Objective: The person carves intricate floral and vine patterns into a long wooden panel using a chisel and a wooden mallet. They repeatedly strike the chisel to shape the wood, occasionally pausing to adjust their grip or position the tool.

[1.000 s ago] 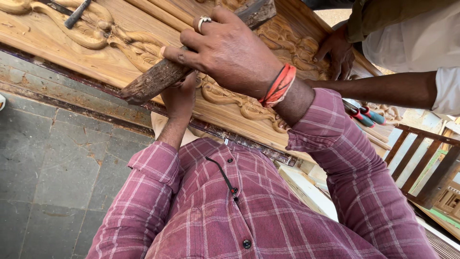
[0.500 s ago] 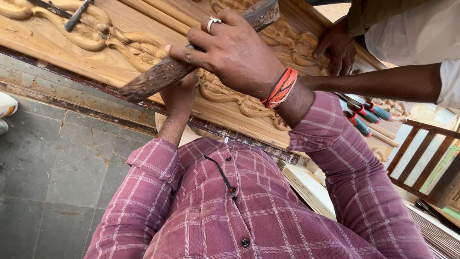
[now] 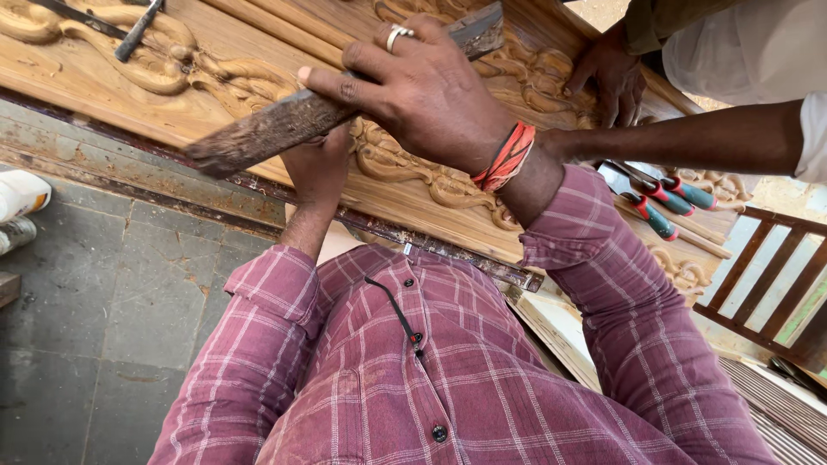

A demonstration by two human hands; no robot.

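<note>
- The right hand (image 3: 431, 95) was wrapped around a rough, dark wooden mallet (image 3: 284, 125), held shut on it with a ring on one finger and a red band at the wrist.
- The mallet's long axis ran from lower left to upper right in the head view; its worn butt end pointed lower left and its far end (image 3: 478, 30) showed past the knuckles.
- The mallet was held above the carved wooden panel (image 3: 207, 86), not touching it as far as could be seen.
- The left hand (image 3: 319, 168) lay directly beneath the mallet, against the panel's carved scrollwork (image 3: 405, 164). Whether it gripped a tool could not be told; the fingers were hidden.
- The left hand was thus the nearer one to the carving, and the mallet lay straight above it.
- The panel rested on a tabletop with a rusted metal edge (image 3: 431, 241).
- A co-worker's hand (image 3: 607, 77) rested on the panel's far part, well apart from the mallet.
- Chisels with red and teal handles (image 3: 668, 211) lay on the panel to the right; another tool (image 3: 138, 30) lay at the upper left.
- A tiled floor (image 3: 103, 310) lay below.
</note>
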